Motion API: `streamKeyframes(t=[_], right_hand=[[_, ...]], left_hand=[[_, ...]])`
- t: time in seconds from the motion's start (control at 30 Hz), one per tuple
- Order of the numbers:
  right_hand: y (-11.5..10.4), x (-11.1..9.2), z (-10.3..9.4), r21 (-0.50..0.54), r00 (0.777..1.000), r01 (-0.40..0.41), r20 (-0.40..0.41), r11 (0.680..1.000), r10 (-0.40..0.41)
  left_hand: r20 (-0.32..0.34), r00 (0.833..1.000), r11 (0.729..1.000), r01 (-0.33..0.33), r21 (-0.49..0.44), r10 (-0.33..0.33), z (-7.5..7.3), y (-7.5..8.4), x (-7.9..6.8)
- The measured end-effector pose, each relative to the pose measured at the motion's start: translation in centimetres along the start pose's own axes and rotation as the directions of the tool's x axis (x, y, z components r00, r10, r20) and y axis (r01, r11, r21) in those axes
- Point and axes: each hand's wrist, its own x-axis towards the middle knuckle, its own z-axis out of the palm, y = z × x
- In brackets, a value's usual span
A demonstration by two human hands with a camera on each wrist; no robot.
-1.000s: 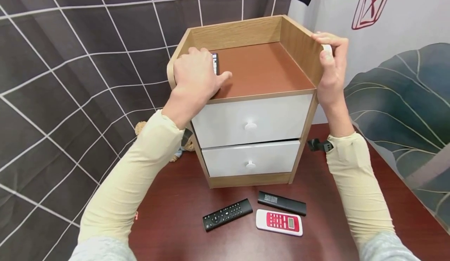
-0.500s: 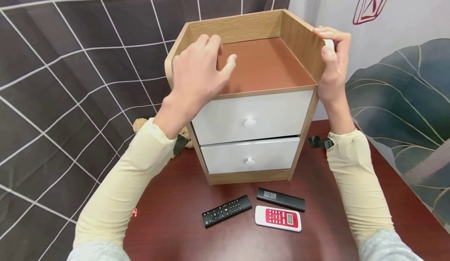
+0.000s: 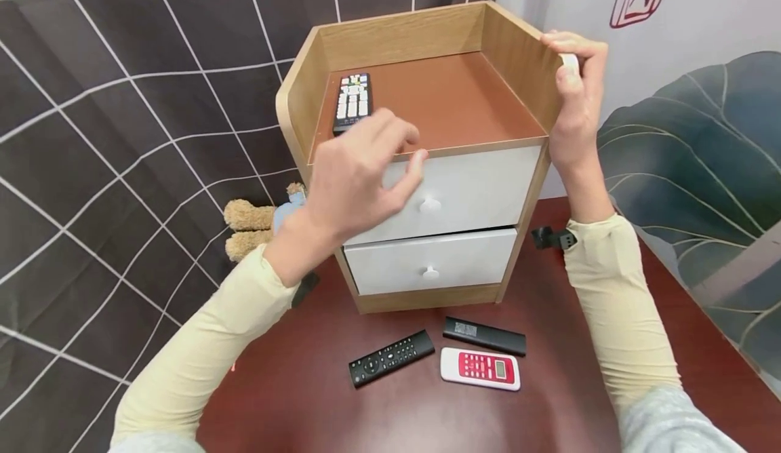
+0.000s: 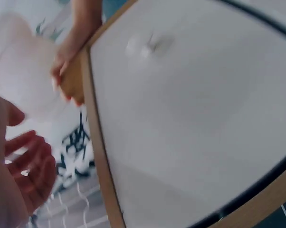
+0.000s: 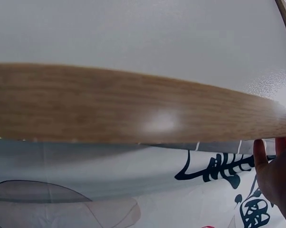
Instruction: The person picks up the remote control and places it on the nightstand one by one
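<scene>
Your left hand hangs in front of the cabinet, fingers loosely bent around nothing, while your right hand, off to its right, grips the cabinet's side panel at the top. Just beyond your left hand, the remote with white buttons lies face up on the cabinet's top, unheld, so you look to be between grasps. Your next move probably calls for lowering the left hand to the tabletop, where the slim black remote, the face-down remote and the white-and-red remote lie below it.
</scene>
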Motion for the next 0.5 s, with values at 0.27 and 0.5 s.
streamKeyframes(t=[0.27, 0.5], right_hand=[[-1.0, -0.1, -0.3, -0.009, 1.000, -0.012, -0.020, 1.000, 0.012], [-1.1, -0.2, -0.2, -0.009, 1.000, -0.014, -0.016, 1.000, 0.014]], left_hand=[[-0.010, 0.941, 0.925, -0.335, -0.179, 0.338, 2.4, 3.7, -3.6], [0.040, 0.908, 0.885, -0.396, -0.242, 0.417, 3.9, 5.2, -7.3]])
